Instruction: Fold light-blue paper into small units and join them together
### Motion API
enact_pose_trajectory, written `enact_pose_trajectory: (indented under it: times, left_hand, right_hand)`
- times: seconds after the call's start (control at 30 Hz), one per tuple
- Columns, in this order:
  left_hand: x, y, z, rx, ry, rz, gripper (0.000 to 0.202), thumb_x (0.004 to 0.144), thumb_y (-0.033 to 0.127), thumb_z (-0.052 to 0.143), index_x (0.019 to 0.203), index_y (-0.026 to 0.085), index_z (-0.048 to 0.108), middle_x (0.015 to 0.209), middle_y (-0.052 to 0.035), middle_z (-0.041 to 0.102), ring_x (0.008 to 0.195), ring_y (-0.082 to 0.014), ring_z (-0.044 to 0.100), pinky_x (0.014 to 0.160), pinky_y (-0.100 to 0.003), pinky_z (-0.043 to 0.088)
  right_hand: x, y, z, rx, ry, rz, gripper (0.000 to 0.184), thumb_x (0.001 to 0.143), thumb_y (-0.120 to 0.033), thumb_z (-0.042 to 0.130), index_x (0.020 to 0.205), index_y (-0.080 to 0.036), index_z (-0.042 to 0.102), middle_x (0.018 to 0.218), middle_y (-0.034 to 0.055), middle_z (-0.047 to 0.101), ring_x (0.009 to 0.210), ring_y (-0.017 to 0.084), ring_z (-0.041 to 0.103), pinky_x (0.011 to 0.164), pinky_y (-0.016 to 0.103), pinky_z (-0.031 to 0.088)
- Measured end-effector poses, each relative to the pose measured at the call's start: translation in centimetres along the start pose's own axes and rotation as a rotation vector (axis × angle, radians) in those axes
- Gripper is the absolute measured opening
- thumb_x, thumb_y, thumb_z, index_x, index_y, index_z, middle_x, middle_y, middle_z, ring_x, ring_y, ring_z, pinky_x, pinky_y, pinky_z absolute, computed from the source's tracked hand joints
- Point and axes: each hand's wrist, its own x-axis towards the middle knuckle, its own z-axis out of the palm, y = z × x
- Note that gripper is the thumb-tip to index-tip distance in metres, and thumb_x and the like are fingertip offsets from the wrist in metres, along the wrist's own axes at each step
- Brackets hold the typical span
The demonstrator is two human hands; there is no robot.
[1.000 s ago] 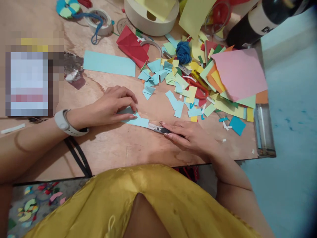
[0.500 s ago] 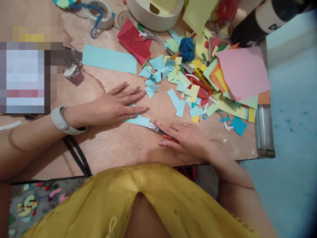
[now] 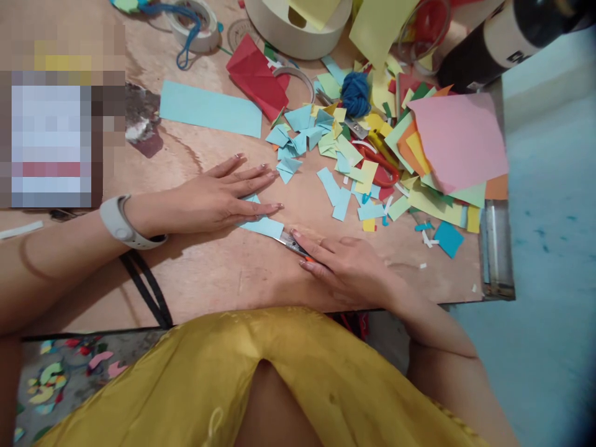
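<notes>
My left hand (image 3: 200, 198) lies flat on the wooden table with its fingers spread, pressing down a light blue paper strip (image 3: 265, 226). The strip's right end sticks out from under the fingers, and the rest is partly hidden. In my right hand (image 3: 351, 264) is a cutter knife (image 3: 292, 242) with a silver front and a bit of orange, its rear covered by the fingers. The blade end meets the strip's right edge. Beyond my left hand rests a larger light blue paper rectangle (image 3: 212, 108). Small folded blue paper pieces (image 3: 288, 167) lie just past my fingertips.
Paper scraps, orange-handled scissors (image 3: 379, 167) and a blue yarn ball (image 3: 356, 93) clutter the right side. Coloured sheets with a pink one (image 3: 459, 139) on top lie near the wall. Behind stand a large white roll (image 3: 298, 31) and a dark bottle (image 3: 479, 49).
The view has shifted slightly. The cutter knife tip stays by the strip's right end, its angle a little changed. My left hand keeps its flat position.
</notes>
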Motion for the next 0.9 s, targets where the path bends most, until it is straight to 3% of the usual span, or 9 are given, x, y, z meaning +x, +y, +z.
enact_pose_trajectory:
  times: [0.1,0.27,0.6,0.9]
  left_hand:
    - [-0.1,-0.3,0.2,0.028,0.013,0.024,0.081,0.091,-0.004,0.041,0.161,0.037,0.042,0.182,0.0042,0.009,0.167,-0.0249,0.009,0.133,-0.061,0.005]
    - [0.0,-0.4,0.3,0.002,0.010,0.015,0.078,0.092,0.001,0.043,0.160,0.038,0.043,0.181,0.0046,0.015,0.167,-0.0246,0.012,0.134,-0.060,0.004]
    - [0.1,-0.6,0.6,-0.060,0.060,0.004,0.072,0.092,0.011,0.045,0.155,0.045,0.049,0.177,0.0070,0.029,0.166,-0.0275,0.021,0.134,-0.061,0.006]
    - [0.1,-0.4,0.4,0.011,0.060,0.035,0.068,0.096,0.010,0.043,0.157,0.041,0.047,0.180,0.0027,0.022,0.166,-0.0256,0.020,0.134,-0.059,0.007]
  right_hand:
    - [0.3,-0.4,-0.1,-0.023,-0.013,-0.011,0.055,0.115,-0.037,0.032,0.164,-0.014,0.038,0.140,0.0173,0.071,0.101,0.024,0.074,0.075,0.037,0.055]
    - [0.0,-0.3,0.3,-0.032,0.027,-0.006,0.052,0.114,-0.040,0.037,0.160,-0.019,0.047,0.128,0.0140,0.078,0.092,0.024,0.076,0.073,0.037,0.057]
    - [1.0,-1.1,0.3,-0.034,-0.014,0.046,0.056,0.113,-0.043,0.039,0.164,-0.020,0.043,0.132,0.0144,0.076,0.091,0.026,0.077,0.071,0.038,0.059]
    - [1.5,-1.3,-0.2,-0.013,-0.029,0.043,0.054,0.114,-0.040,0.037,0.163,-0.018,0.045,0.139,0.0164,0.072,0.097,0.025,0.079,0.077,0.036,0.060]
